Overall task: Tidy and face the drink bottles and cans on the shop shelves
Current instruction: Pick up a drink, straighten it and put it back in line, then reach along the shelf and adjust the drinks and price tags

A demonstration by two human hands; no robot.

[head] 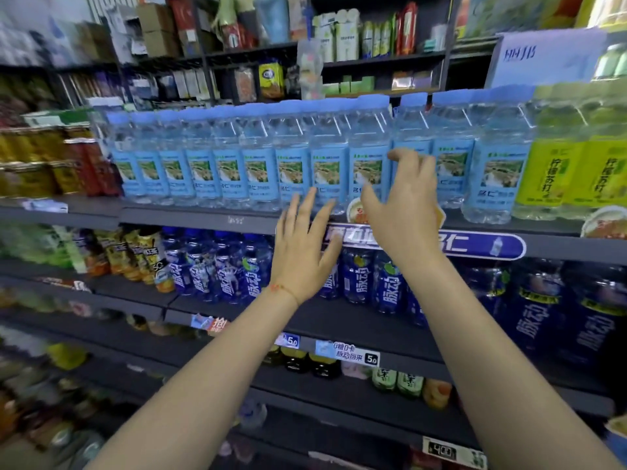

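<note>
A long row of clear water bottles (258, 157) with light blue caps and labels stands along the front of an upper shelf (203, 217). My left hand (303, 247) is raised in front of the shelf edge with fingers spread, holding nothing. My right hand (405, 205) hovers in front of the bottles right of the middle, fingers loosely bent and apart, thumb out to the left; I cannot tell whether it touches a bottle. Yellow-green lemon soda bottles (573, 154) stand at the right end of the row.
Dark blue drink bottles (217, 266) fill the shelf below, with orange and yellow bottles (135, 256) to their left. Gold and red cans (51, 164) are stacked at the left. Price tags (346, 351) line the lower shelf edges. Boxes and packets fill the top shelves.
</note>
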